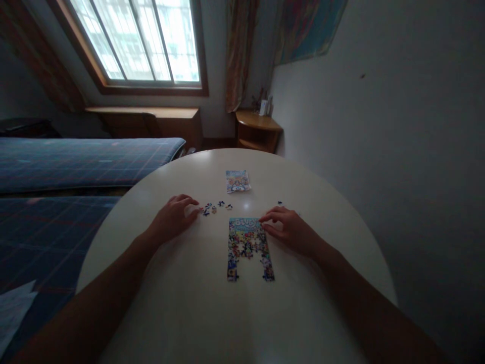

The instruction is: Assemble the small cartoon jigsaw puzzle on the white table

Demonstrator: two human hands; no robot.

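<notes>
A rectangular, multicoloured cartoon jigsaw puzzle (pixel 248 236) is lying partly assembled near the middle of the round, glossy white table (pixel 189 293). Its lower side is showing a wide notch between two narrow legs, and plain white surface is stretching from there toward the near side, leaving room between the forearms. The left hand (pixel 176 213) is resting half open, thumb and forefinger standing apart just beside a scatter of small, dark-and-pale loose pieces (pixel 214 209); it is holding nothing visible. The right hand (pixel 290 227) is curving its bent fingers over the puzzle's upper right corner; whether it is gripping a piece, I cannot tell. Beyond, a flat, blue-and-white printed packet (pixel 238 181) is lying well inside the table's far edge. A blue plaid mattress (pixel 83 162) is bordering the left side.

One dark loose piece (pixel 280 203) is sitting just beyond the right hand. The puzzle's lettering is blurring in the dim light, the forearms are covering parts of the table's rim, and some white papers (pixel 17 311) are running out of view at lower left.
</notes>
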